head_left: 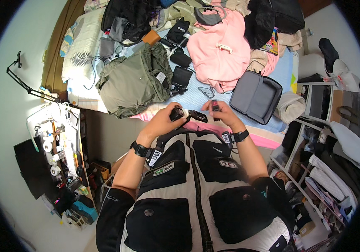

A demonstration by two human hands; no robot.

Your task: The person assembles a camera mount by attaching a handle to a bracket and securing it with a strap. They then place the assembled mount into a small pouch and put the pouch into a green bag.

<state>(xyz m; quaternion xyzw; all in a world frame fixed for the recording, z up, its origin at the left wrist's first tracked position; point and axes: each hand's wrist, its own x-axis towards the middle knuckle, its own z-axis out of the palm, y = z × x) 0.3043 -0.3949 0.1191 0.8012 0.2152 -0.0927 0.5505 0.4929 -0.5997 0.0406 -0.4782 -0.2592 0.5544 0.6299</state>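
Note:
Over the near edge of the bed, my left hand is closed around a small black device with a flip-out part. That part sticks out toward my right hand. My right hand pinches a small black-and-red piece between thumb and fingers, a short way from the device. What kind of piece it is, I cannot make out. Just beyond my right hand lies an open black zip case with grey lining. An olive green garment is heaped beyond my left hand.
The bed holds a pink garment, black pouches, a black backpack and an orange-brown box. A rolled white cloth sits at its right. At left stands a cluttered desk; at right, packed shelves.

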